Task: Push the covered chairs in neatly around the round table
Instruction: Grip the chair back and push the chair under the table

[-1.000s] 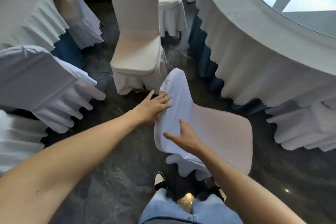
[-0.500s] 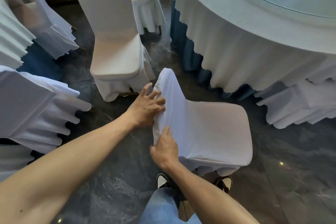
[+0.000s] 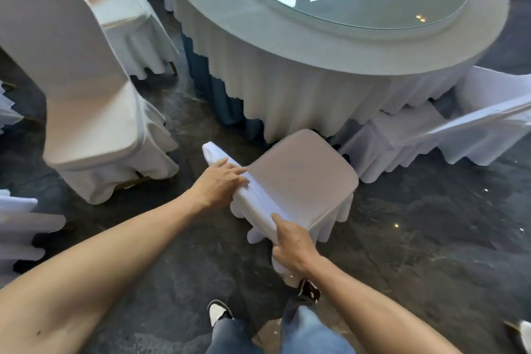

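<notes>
Chair (image 3: pixel 301 175) swung tableward (both hands holding).

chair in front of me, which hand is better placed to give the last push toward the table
Probably the right hand: it grips the chair at the near end of the backrest top. The left hand only rests flat on top, farther along. The seat's front edge is almost at the round table skirt.

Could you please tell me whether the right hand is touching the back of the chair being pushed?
Touching. The head view shows the right hand gripping the chair back, fingers curled round its top edge, with no gap.
</notes>
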